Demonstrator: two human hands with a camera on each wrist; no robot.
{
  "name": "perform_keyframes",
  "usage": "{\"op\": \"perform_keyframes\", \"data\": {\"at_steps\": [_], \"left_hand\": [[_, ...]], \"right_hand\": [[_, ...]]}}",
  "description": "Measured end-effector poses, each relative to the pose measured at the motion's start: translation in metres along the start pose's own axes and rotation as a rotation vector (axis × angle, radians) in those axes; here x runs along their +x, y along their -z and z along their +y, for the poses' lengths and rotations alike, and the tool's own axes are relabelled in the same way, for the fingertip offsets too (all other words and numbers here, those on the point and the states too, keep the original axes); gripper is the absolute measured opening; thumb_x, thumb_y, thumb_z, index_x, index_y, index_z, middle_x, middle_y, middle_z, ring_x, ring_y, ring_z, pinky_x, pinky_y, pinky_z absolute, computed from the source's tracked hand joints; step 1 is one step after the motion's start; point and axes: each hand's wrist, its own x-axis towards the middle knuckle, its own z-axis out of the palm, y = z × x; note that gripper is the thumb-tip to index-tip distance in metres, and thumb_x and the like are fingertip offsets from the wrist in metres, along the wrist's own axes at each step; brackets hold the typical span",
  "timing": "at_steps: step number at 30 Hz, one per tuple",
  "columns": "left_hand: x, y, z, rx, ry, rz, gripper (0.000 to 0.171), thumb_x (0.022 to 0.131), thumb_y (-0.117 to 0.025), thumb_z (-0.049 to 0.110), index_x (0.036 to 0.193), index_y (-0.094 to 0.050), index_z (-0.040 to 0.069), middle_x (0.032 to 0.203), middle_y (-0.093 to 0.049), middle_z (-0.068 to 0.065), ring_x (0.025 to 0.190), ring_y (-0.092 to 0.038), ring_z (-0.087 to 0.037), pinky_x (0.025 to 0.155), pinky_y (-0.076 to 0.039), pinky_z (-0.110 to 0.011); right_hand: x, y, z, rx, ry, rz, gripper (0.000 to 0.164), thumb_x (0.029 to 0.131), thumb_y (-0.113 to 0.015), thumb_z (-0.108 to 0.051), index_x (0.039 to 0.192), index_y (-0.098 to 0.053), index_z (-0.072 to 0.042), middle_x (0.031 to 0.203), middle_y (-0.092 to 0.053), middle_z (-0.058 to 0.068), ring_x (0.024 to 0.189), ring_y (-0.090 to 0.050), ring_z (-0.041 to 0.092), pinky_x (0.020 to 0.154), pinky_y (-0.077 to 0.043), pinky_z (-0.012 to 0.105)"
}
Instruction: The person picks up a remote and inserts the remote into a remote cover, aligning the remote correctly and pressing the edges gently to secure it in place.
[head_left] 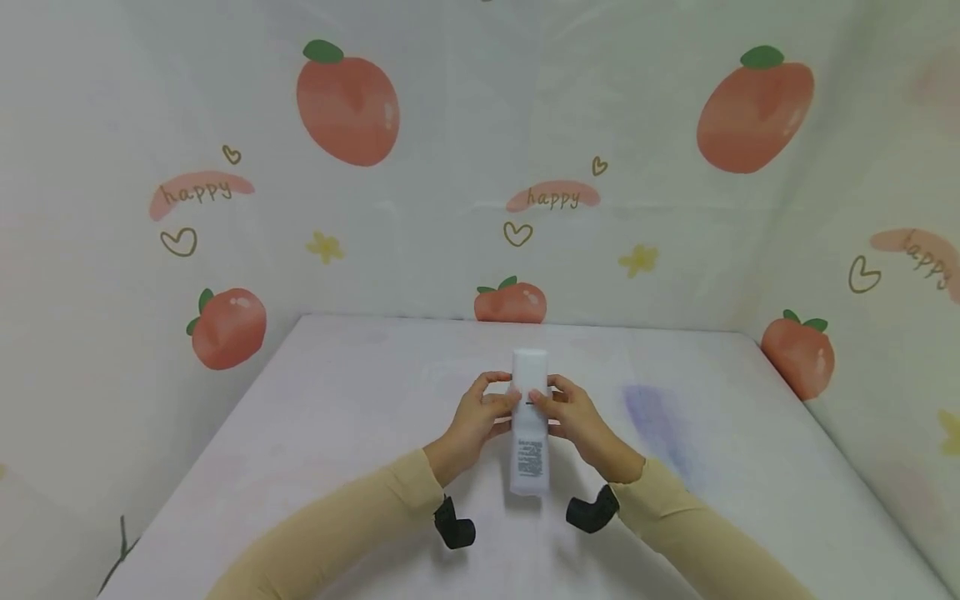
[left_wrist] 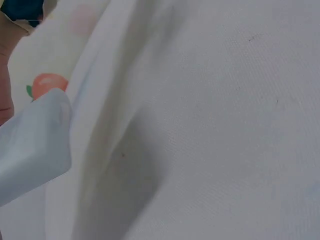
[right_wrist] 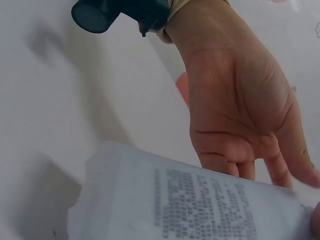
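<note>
A white plastic bottle (head_left: 530, 427) is held between both hands, its long side running away from the person. Fine dark print covers its nearer half, shown larger on the bottle (right_wrist: 200, 200) in the right wrist view. My left hand (head_left: 471, 421) grips its left side, thumb on the upper face. From the right, my right hand (head_left: 585, 421) grips it likewise, its thumb beside a small dark mark. Fingers behind the bottle are partly hidden. In the left wrist view the blank end of the bottle (left_wrist: 37, 142) shows at the left edge, below part of the right hand (left_wrist: 5, 70).
A white cloth-covered table (head_left: 375, 375) lies beneath the hands, with a purple smudge (head_left: 658, 425) right of them. Behind stands a white curtain (head_left: 450, 100) with printed fruit and "happy" lettering. Dark wrist cameras hang below the left sleeve (head_left: 360, 508) and right sleeve (head_left: 690, 517).
</note>
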Motion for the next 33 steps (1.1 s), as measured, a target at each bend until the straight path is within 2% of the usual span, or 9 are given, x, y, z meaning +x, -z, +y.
{"op": "perform_keyframes", "data": {"at_steps": [4, 9, 11, 13, 14, 17, 22, 28, 33], "left_hand": [[0.000, 0.002, -0.004, 0.112, -0.015, -0.009, 0.048, 0.086, -0.074, 0.019, 0.127, -0.055, 0.001, 0.103, -0.062, -0.011, 0.091, -0.062, -0.017, 0.085, -0.056, -0.036], [0.002, 0.004, -0.003, 0.141, -0.025, 0.046, 0.046, 0.085, -0.076, 0.019, 0.122, -0.058, -0.001, 0.106, -0.067, -0.013, 0.087, -0.063, -0.015, 0.079, -0.056, -0.032], [0.003, 0.004, -0.002, 0.129, -0.031, 0.062, 0.045, 0.085, -0.075, 0.018, 0.122, -0.058, 0.000, 0.108, -0.068, -0.015, 0.087, -0.064, -0.014, 0.077, -0.056, -0.031], [0.005, 0.003, -0.002, 0.117, -0.028, 0.064, 0.044, 0.086, -0.074, 0.017, 0.123, -0.057, 0.001, 0.107, -0.069, -0.015, 0.086, -0.064, -0.014, 0.076, -0.055, -0.030], [0.005, 0.003, -0.002, 0.121, -0.025, 0.059, 0.044, 0.087, -0.073, 0.017, 0.125, -0.056, 0.002, 0.107, -0.069, -0.015, 0.085, -0.064, -0.014, 0.075, -0.055, -0.030], [0.006, 0.001, -0.002, 0.135, 0.001, 0.040, 0.043, 0.091, -0.069, 0.020, 0.129, -0.056, 0.005, 0.105, -0.069, -0.013, 0.082, -0.064, -0.014, 0.072, -0.054, -0.029], [0.006, -0.002, 0.004, 0.157, 0.035, 0.013, 0.045, 0.093, -0.066, 0.023, 0.134, -0.054, 0.007, 0.105, -0.069, -0.013, 0.083, -0.066, -0.016, 0.075, -0.056, -0.033], [0.002, -0.002, 0.010, 0.167, 0.084, -0.053, 0.047, 0.093, -0.066, 0.024, 0.134, -0.053, 0.007, 0.107, -0.068, -0.013, 0.088, -0.068, -0.019, 0.086, -0.056, -0.041], [-0.002, -0.001, 0.000, 0.161, 0.141, -0.064, 0.049, 0.092, -0.067, 0.023, 0.136, -0.052, 0.007, 0.108, -0.068, -0.012, 0.093, -0.068, -0.021, 0.087, -0.055, -0.042]], "right_hand": [[-0.001, -0.003, 0.003, 0.029, 0.006, -0.039, 0.044, 0.099, -0.054, -0.022, 0.135, -0.040, -0.001, 0.123, -0.056, 0.023, 0.094, -0.065, 0.020, 0.086, -0.055, 0.045], [-0.002, -0.005, 0.009, 0.298, -0.080, -0.037, 0.054, 0.101, -0.051, -0.021, 0.145, -0.023, -0.006, 0.132, -0.045, 0.021, 0.107, -0.058, 0.024, 0.088, -0.052, 0.031], [-0.003, -0.008, 0.013, 0.419, -0.125, -0.015, 0.037, 0.102, -0.050, -0.020, 0.133, -0.037, -0.005, 0.126, -0.047, 0.012, 0.109, -0.053, 0.023, 0.087, -0.050, 0.026], [-0.003, -0.012, 0.016, 0.499, -0.151, 0.017, 0.013, 0.102, -0.049, -0.018, 0.109, -0.051, -0.008, 0.116, -0.050, 0.004, 0.106, -0.050, 0.020, 0.085, -0.048, 0.025], [-0.004, -0.014, 0.017, 0.520, -0.155, 0.035, 0.011, 0.103, -0.048, -0.019, 0.099, -0.053, -0.011, 0.111, -0.051, 0.001, 0.103, -0.050, 0.019, 0.084, -0.046, 0.025], [-0.003, -0.021, 0.019, 0.555, -0.123, 0.125, 0.022, 0.103, -0.048, -0.019, 0.081, -0.048, -0.016, 0.097, -0.054, -0.005, 0.092, -0.052, 0.014, 0.082, -0.040, 0.028], [0.003, -0.025, 0.014, 0.531, -0.080, 0.232, 0.017, 0.103, -0.047, -0.016, 0.089, -0.048, -0.007, 0.087, -0.055, -0.004, 0.083, -0.052, 0.009, 0.081, -0.040, 0.025], [0.016, -0.014, 0.005, 0.558, -0.109, 0.224, 0.016, 0.102, -0.046, -0.009, 0.089, -0.053, -0.003, 0.083, -0.054, -0.002, 0.076, -0.050, 0.009, 0.070, -0.044, 0.020], [0.018, -0.009, 0.010, 0.570, -0.167, 0.180, 0.016, 0.100, -0.044, 0.001, 0.088, -0.055, -0.003, 0.085, -0.055, -0.001, 0.078, -0.051, 0.009, 0.071, -0.046, 0.019]]}}
